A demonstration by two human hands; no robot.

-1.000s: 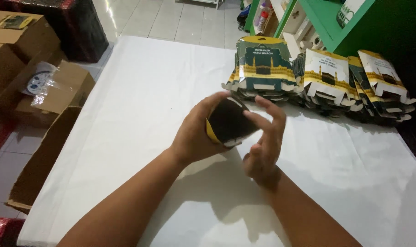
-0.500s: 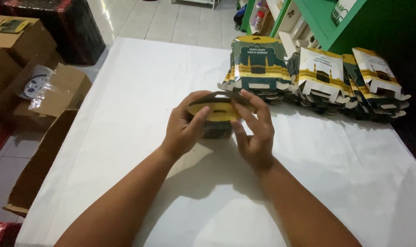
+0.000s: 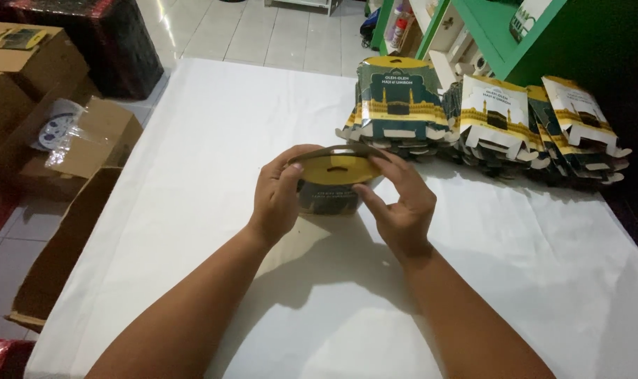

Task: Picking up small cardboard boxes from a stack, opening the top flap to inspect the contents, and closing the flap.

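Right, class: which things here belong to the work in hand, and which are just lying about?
In hand:
left hand
right hand
small box
flat boxes
white table

Lying about:
cartons
plastic wrap
green shelf

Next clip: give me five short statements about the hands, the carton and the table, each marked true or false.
1. Both hands hold one small carton. True.
2. The left hand rests flat on the table. False: it grips the carton's left side.
3. Flat printed cartons lie stacked at the table's far edge. True.
4. The table cover is red. False: it is white.
5. The right hand touches the carton's yellow top flap. True.
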